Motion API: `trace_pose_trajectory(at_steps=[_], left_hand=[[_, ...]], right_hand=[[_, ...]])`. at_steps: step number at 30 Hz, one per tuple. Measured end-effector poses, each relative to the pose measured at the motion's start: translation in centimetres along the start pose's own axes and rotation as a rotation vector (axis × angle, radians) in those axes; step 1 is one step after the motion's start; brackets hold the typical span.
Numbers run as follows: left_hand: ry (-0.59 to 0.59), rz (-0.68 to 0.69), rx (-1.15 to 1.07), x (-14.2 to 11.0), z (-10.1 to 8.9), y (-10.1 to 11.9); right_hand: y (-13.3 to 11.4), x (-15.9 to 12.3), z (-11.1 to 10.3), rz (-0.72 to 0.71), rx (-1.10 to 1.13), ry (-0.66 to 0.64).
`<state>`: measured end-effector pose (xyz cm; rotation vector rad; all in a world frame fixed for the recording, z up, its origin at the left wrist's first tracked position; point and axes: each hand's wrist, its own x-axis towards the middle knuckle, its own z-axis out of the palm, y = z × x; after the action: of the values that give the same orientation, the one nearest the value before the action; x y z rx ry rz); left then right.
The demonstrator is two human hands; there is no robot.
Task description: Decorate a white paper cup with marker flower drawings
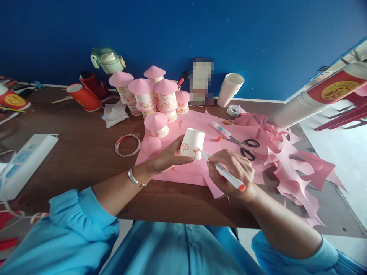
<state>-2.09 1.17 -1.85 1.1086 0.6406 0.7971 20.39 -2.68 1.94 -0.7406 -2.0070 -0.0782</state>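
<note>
Power strip (31, 152): left side of the desk (86, 164).
Red cup (83, 95): tipped, toward the back edge.
Tape ring (117, 151): flat, just left of the pink sheets (169, 176).
Cup towers (141, 87): grouped toward the back edge, pink cone tops, orange-red doodles on their walls.
Your left hand (169, 156): fingers (188, 159) closed around the white cup.
White cup (192, 139): narrower end up, slightly tilted, above the pink sheets near mid desk; two red flowers on its side.
Marker (229, 177): tip at the right-hand flower, red end toward you.
Your right hand (233, 168): fingers narrow, gripping the marker like a pen.
Glue stick (221, 130): on the sheets, beside the scissors (243, 143).
Plain cup stack (230, 89): upright, back edge.
Pink scraps (292, 164): spread along your right side.
</note>
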Motion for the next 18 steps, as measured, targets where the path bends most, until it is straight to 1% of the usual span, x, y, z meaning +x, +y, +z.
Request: trace_pose_trajectory(at_steps=[6, 11, 18], left_hand=[[0.018, 0.011, 0.011, 0.02, 0.02, -0.02], [0.019, -0.006, 0.043, -0.1, -0.07, 0.06], [0.003, 0.03, 0.041, -0.13, 0.45, 0.95]], right_hand=[[-0.02, 0.04, 0.0, 0.002, 0.018, -0.005], [-0.22, 0.09, -0.27, -0.007, 0.038, 0.003], [-0.34, 0.21, -0.64, -0.011, 0.097, -0.013]])
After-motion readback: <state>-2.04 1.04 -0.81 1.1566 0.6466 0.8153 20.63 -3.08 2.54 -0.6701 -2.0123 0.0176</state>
